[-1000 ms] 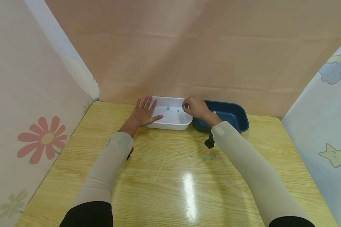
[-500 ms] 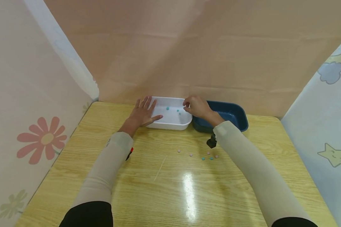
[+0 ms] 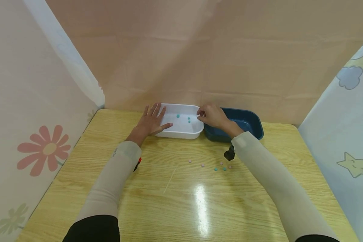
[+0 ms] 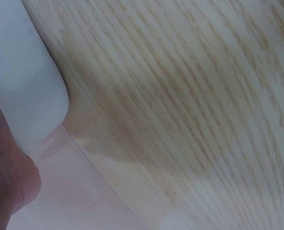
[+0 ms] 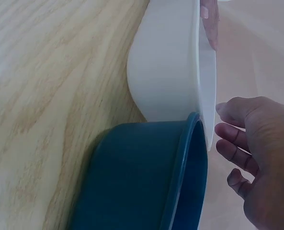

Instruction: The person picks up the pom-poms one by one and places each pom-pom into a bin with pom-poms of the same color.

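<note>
My left hand (image 3: 151, 123) lies with spread, straight fingers over the left end of a white tray (image 3: 179, 135). Three small teal balls (image 3: 177, 116) sit inside that tray. Over the tray's right end hovers my right hand (image 3: 213, 116), its fingers loosely bent. In the right wrist view, the thumb (image 5: 235, 110) and fingertips stand apart and nothing shows between them. A dark blue tray (image 3: 258, 127) is beside the white one, partly under the right hand and wrist. In the left wrist view only part of the left hand (image 4: 12, 177) shows against the white tray's wall.
Several small pink balls (image 3: 203, 165) and two teal balls (image 3: 224, 169) lie on the wooden table (image 3: 157, 201) in front of the trays. A brown covered wall (image 3: 181, 67) rises behind, with patterned panels at both sides.
A teal ball that was at my right fingertips has been let go and now lies in the white tray. My right hand has drawn slightly right; the left has stayed put.
</note>
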The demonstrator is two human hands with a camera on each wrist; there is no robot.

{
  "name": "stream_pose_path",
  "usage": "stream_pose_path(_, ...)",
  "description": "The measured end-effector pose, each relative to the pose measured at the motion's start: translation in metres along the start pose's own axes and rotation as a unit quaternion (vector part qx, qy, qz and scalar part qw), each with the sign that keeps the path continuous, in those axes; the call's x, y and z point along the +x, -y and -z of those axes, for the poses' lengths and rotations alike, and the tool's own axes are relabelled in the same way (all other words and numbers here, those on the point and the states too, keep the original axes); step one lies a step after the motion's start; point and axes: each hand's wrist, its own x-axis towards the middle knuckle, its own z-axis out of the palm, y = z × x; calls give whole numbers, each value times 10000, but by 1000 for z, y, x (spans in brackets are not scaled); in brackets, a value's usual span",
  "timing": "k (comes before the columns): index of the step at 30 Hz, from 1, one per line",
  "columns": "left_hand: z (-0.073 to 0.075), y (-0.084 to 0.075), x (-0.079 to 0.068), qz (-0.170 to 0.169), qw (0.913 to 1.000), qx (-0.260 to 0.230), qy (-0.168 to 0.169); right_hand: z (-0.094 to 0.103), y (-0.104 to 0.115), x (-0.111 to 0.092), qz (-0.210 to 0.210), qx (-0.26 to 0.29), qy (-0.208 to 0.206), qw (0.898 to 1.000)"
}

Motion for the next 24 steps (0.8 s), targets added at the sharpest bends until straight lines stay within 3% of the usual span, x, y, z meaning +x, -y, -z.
stream_pose_path(24, 3, 4, -4, 21, 10000, -17, -35, 15, 18, -24, 309, 86, -148, 9994)
